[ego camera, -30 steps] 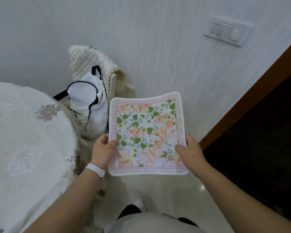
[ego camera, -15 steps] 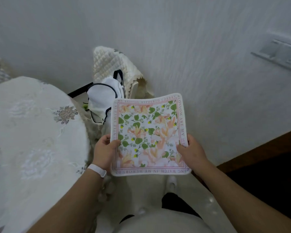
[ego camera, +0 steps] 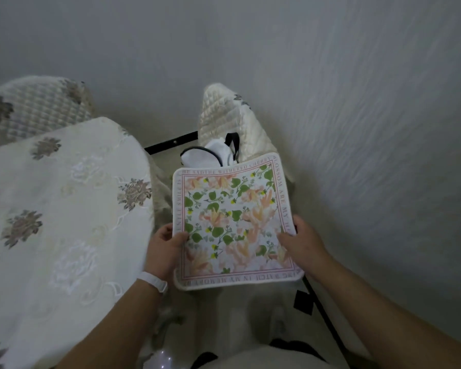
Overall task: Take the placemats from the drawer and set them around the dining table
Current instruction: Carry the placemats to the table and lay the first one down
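Note:
A square floral placemat (ego camera: 230,222), white with pink flowers, green leaves and a lettered pink border, is held flat in front of me. It looks like a stack, but I cannot tell how many lie under the top one. My left hand (ego camera: 164,249) grips its left edge with the thumb on top. My right hand (ego camera: 301,242) grips its right edge the same way. The dining table (ego camera: 51,222), round and covered in a cream embroidered cloth, lies to the left of the placemat, its edge close to my left hand.
A chair with a quilted cream cover (ego camera: 232,121) stands just beyond the placemat against the wall, with a white bag (ego camera: 208,155) with dark trim on its seat. Another quilted chair back (ego camera: 35,107) shows behind the table. The white wall fills the right side.
The view has swung left: the light switch and dark doorway have left the frame and more of the table shows. Both hands keep the same hold on the placemat.

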A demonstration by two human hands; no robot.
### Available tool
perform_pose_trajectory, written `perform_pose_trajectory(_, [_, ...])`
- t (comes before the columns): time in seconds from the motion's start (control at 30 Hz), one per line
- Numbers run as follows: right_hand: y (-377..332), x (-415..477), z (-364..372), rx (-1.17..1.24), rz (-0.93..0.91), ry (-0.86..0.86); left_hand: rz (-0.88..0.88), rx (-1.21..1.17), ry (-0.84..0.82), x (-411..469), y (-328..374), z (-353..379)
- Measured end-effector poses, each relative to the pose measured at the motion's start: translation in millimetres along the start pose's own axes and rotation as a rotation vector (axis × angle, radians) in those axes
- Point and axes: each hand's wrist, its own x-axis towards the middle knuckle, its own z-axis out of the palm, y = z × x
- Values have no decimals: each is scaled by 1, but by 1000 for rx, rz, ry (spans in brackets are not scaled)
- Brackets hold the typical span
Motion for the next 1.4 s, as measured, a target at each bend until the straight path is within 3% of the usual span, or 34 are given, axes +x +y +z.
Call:
perform_pose_trajectory(0.23, [-22, 72, -11, -11, -43, -185, -36, -62, 152, 11, 16, 24])
perform_pose_trajectory(0.57, [-88, 133, 80, -141, -158, -459, -187, -213, 425, 40, -10, -51])
perform_pose_trajectory(0.97, [-161, 187, 185, -360, -225, -462, -229, -344, 421, 131, -20, -127])
perform_pose_trajectory(1.4, [-202, 232, 272, -593, -325, -510, -254, -518, 542, 158, -26, -163])
